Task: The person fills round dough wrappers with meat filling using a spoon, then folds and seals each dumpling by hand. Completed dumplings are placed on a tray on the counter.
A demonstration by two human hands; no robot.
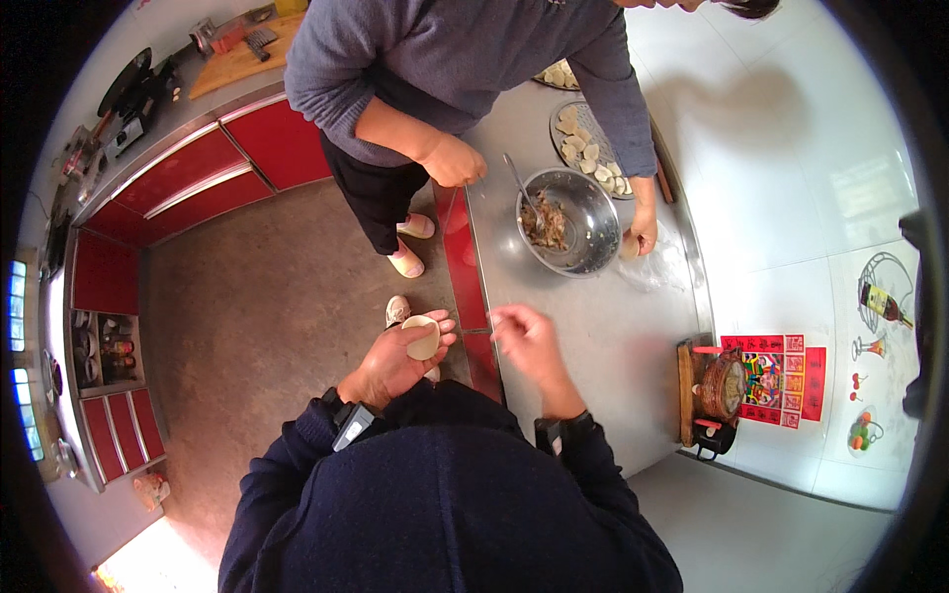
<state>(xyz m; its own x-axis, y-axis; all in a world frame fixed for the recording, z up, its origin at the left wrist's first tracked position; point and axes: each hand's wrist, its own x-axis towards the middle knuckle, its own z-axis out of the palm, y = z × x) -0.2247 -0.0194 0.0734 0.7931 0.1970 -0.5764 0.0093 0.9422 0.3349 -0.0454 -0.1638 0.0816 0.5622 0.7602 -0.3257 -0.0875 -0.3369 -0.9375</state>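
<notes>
A round dumpling wrapper (420, 339) lies across the palm and fingers of my left hand (397, 352), under my thumb. My right hand (532, 345) hovers at the near edge of the metal counter, its fingers loosely curled and blurred; I see nothing in it, though the fingertips are partly hidden. Beyond it on the counter stands a stainless steel bowl (597, 222) of chopped filling (547, 226), a metal spoon (519, 178) leaning inside. Across from me, a co-worker's hand (643, 231) pinches a wrapper (629, 247) beside the bowl; the other hand (454, 161) is beyond the counter's edge.
A perforated round tray (604, 133) of folded dumplings (589, 152) sits behind the bowl, with part of another tray (545, 77) farther back. A clear plastic bag (660, 263) lies by the wall. To the right stand a brown pot (719, 389) and a wooden board (686, 393).
</notes>
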